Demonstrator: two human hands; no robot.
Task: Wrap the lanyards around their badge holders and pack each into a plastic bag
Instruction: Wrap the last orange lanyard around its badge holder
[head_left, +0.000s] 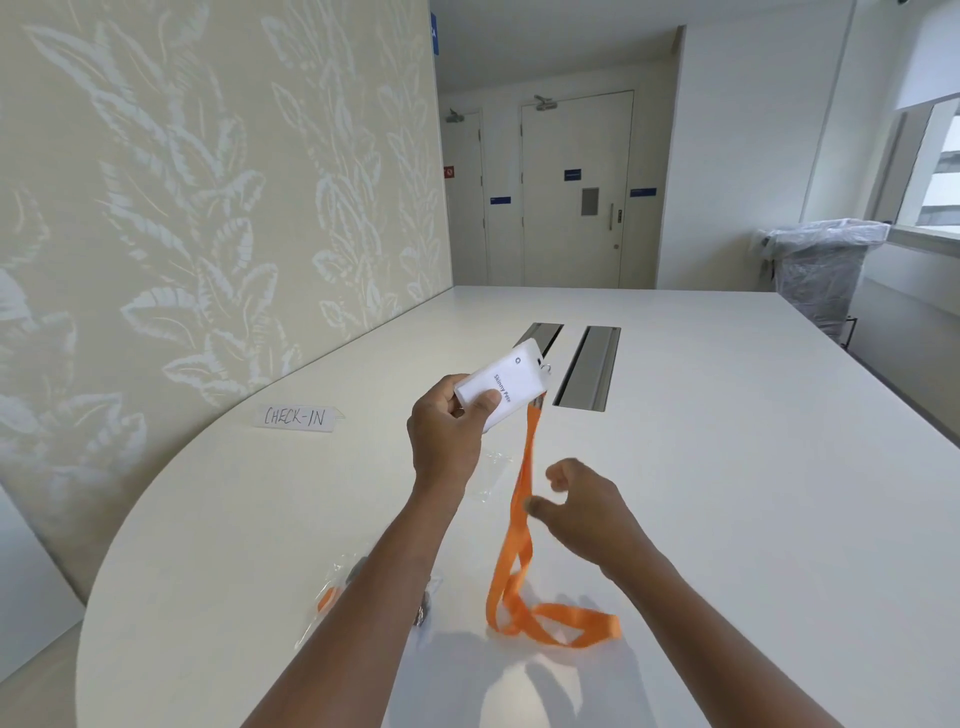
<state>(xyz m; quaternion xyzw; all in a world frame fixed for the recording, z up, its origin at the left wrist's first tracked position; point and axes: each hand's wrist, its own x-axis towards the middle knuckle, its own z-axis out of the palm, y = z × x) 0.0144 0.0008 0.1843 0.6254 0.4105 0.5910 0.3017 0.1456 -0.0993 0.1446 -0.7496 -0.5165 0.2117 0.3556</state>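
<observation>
Nearest us, the orange lanyard's (524, 571) loose loop lies on the white table (727, 467). Our right hand (587, 506) hovers just right of its hanging strap, fingers loosely curled, grasping nothing. Farther and left, our left hand (447, 431) pinches the white badge holder (506, 382) aloft.

You hold a white badge holder (503, 385) with dark blue letters on it. Its lanyard (521, 525) is bright orange. The table (727, 467) is plain white, with two grey metal slots (589, 366). The little sign (296, 417) is white with black writing. The wall (197, 182) is pale cream with a light leaf pattern. The doors (574, 187) are white with small blue signs.
</observation>
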